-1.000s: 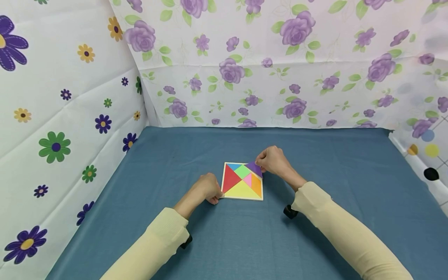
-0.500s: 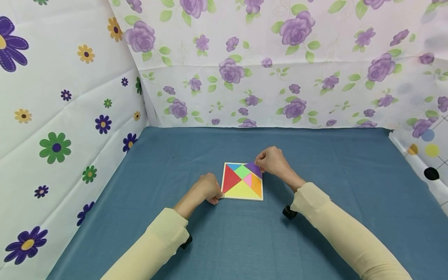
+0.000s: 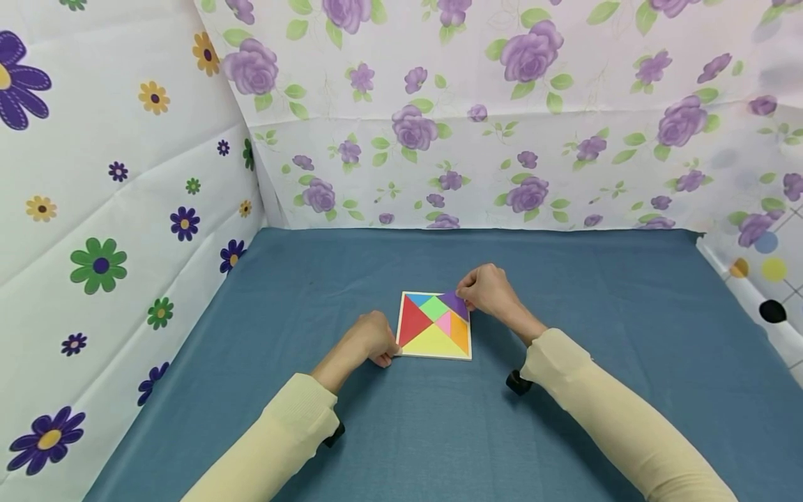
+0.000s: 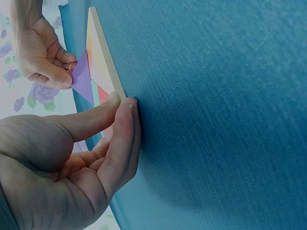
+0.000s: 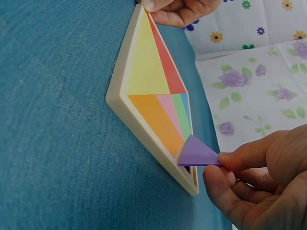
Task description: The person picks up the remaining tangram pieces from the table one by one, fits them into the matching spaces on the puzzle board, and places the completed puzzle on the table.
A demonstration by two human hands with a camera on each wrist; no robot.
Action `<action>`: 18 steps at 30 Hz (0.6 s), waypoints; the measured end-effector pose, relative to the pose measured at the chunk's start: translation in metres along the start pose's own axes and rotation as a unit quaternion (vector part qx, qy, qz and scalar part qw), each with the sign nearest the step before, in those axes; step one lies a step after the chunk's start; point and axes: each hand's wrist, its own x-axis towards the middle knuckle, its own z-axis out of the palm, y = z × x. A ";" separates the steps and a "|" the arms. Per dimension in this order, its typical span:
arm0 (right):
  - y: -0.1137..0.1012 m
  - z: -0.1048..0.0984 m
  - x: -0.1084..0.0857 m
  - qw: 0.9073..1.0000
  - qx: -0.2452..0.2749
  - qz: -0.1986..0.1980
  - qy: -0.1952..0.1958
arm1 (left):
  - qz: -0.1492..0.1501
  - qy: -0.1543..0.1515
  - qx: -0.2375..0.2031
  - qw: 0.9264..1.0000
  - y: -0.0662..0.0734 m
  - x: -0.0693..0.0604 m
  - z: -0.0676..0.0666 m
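A square tangram board (image 3: 433, 358) with a pale wooden frame lies on the blue cloth, holding red, yellow, orange, pink, green and blue pieces. My left hand (image 3: 371, 336) pinches its near left corner between thumb and fingers. In my right hand (image 3: 492, 289) a purple triangle (image 5: 199, 152) is pinched by one corner between thumb and fingertip. The right wrist view shows this triangle tilted up over the board's far right corner, where part of the recess shows beneath it. Its inner edge sits close to the orange piece (image 5: 156, 122) and the green piece (image 5: 182, 115).
Blue cloth (image 3: 433, 432) covers the table all around the board. A white sheet with purple roses (image 3: 414, 127) hangs behind the table, and a flowered sheet (image 3: 100, 265) hangs along the left side. Black straps with a small device show at both wrists.
Between one second and half a second ago, my right hand shifts very slightly left with the purple triangle. Since then both hands and the board look still.
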 end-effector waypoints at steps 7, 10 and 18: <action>0.001 0.001 -0.001 1.000 0.002 0.001 0.003 | 0.000 -0.004 0.008 1.000 0.000 0.000 0.000; 0.001 0.001 -0.001 1.000 0.000 -0.001 0.004 | 0.001 -0.005 0.011 1.000 -0.001 0.000 0.000; 0.002 0.002 -0.003 1.000 0.003 -0.006 0.006 | -0.002 0.002 0.013 1.000 0.000 0.001 0.001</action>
